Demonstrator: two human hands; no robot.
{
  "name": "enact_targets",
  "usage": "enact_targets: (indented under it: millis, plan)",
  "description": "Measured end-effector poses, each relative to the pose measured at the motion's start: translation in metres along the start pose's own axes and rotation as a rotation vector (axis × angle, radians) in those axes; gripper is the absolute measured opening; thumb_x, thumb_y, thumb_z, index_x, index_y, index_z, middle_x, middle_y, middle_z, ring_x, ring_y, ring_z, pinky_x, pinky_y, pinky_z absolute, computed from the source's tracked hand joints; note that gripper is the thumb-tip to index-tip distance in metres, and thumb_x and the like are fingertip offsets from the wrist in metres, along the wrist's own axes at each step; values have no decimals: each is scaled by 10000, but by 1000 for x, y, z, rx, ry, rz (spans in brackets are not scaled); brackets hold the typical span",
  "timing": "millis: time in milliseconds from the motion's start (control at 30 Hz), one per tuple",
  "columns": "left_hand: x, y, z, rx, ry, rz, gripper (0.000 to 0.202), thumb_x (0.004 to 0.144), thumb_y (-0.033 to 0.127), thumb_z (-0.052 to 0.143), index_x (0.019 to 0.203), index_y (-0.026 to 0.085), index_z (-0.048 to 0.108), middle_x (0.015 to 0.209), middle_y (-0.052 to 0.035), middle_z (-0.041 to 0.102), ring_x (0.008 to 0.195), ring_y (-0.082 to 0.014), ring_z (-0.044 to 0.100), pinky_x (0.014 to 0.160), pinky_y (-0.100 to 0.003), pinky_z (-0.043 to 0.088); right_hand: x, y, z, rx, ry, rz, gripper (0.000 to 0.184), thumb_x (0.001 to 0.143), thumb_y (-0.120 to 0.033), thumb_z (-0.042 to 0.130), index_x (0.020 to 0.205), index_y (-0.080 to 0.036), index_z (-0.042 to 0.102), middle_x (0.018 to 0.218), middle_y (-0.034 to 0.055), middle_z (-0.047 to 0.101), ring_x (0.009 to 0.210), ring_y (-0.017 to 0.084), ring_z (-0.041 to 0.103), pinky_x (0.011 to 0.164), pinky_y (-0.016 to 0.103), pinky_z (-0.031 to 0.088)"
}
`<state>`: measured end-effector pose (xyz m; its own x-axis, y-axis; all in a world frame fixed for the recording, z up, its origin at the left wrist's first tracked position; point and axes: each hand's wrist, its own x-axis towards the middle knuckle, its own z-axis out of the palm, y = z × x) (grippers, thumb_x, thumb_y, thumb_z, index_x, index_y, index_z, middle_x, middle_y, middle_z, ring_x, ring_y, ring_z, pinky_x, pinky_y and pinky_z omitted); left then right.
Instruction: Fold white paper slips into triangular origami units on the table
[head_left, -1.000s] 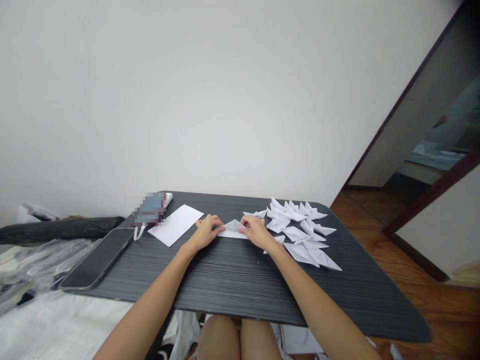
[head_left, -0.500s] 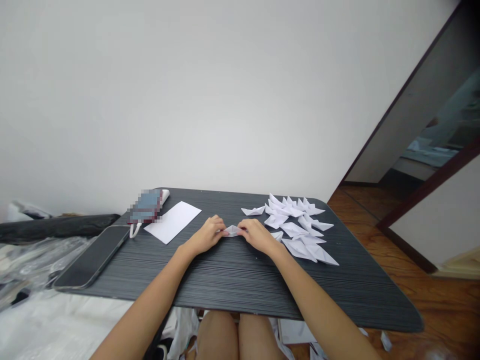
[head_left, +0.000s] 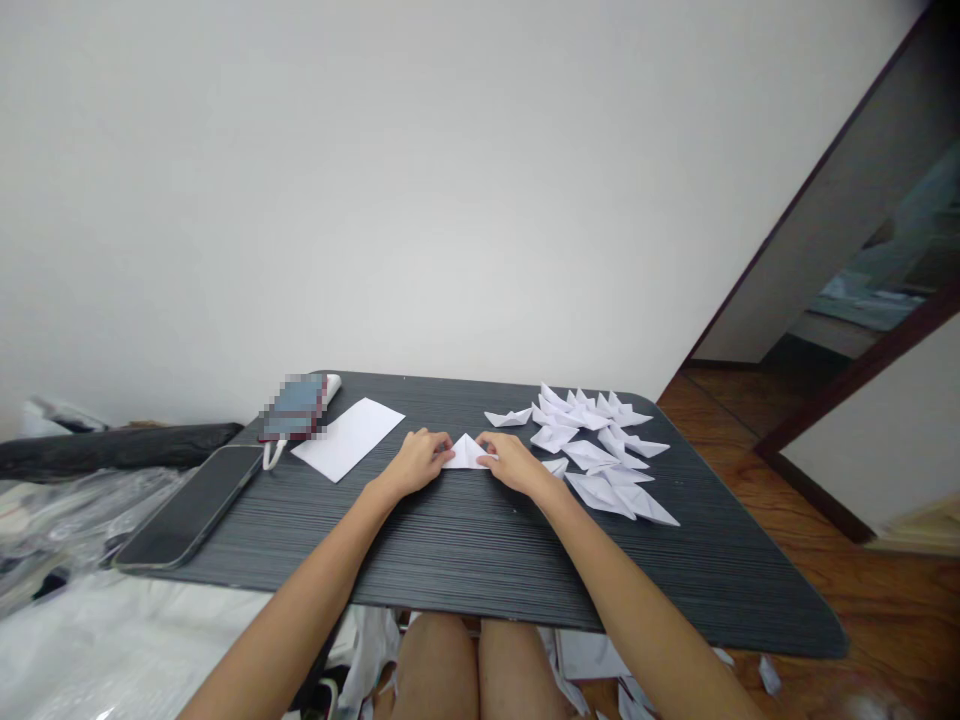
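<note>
A small folded white paper piece (head_left: 466, 454), triangular in shape, lies flat on the dark striped table (head_left: 465, 545). My left hand (head_left: 417, 462) presses its left corner with curled fingers. My right hand (head_left: 510, 462) presses its right corner the same way. Both forearms reach over the table's near edge. To the right lies a cluster of several folded white paper boats (head_left: 596, 450).
A flat white sheet (head_left: 348, 437) lies left of my hands, with a blurred-out item (head_left: 294, 408) behind it. A black phone (head_left: 191, 505) rests at the table's left edge with a white cable. Plastic wrap covers the left. Wooden floor and a doorway are on the right.
The paper piece went from a wider strip with a peak, to a small bunched shape held between both hands, to a flat triangle pressed on the table.
</note>
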<state>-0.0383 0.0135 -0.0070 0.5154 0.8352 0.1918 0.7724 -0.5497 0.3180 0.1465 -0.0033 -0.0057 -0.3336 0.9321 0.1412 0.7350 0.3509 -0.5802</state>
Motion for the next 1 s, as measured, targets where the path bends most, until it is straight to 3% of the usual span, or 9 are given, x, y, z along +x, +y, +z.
enact_targets:
  millis: [267,467,600,733,800,900,1000]
  plan:
    - [1,9,2,202,-28,-42,232,837,262,290,919,183,492,814,-70,603,821,-219,484,736,-362,275,5,0,0,5,-34,96,179,690,-168,542,867,-193,549,697,7,543,683,130,502,647,226,341]
    - [-1,11,5,300,-4,-24,224,834,238,286,915,177,485,795,-89,599,826,-233,459,745,-398,256,15,3,0,5,-97,162,170,671,-168,541,837,-204,535,650,-11,528,620,113,490,594,209,336]
    - [-3,13,7,372,18,-27,216,831,247,299,915,170,483,770,-102,568,846,-256,430,741,-434,259,21,0,-3,-49,-135,212,161,636,-187,571,790,-208,528,637,-13,515,609,120,484,556,207,323]
    - [-6,13,8,363,56,-43,222,832,270,311,946,189,484,878,-107,494,878,-261,403,736,-447,280,20,-4,-5,-94,-162,254,127,647,-212,574,763,-204,523,644,-5,506,608,128,480,548,218,314]
    - [-6,13,6,328,48,23,226,836,218,293,958,199,483,909,-96,464,868,-239,405,729,-421,306,16,-4,-4,-112,-145,218,114,666,-223,571,768,-200,525,668,3,506,649,138,485,578,230,321]
    - [-7,11,1,218,-14,222,269,830,109,253,940,186,486,912,-75,458,843,-188,421,729,-347,346,8,-3,-1,-192,-4,58,83,695,-214,562,773,-196,541,801,33,502,827,174,469,691,283,319]
    - [-7,10,-4,94,-40,355,207,844,182,298,918,156,491,904,-67,468,831,-155,440,751,-290,373,0,-1,-1,-231,45,-145,74,753,-154,487,770,-189,551,859,36,486,918,174,438,776,332,291]
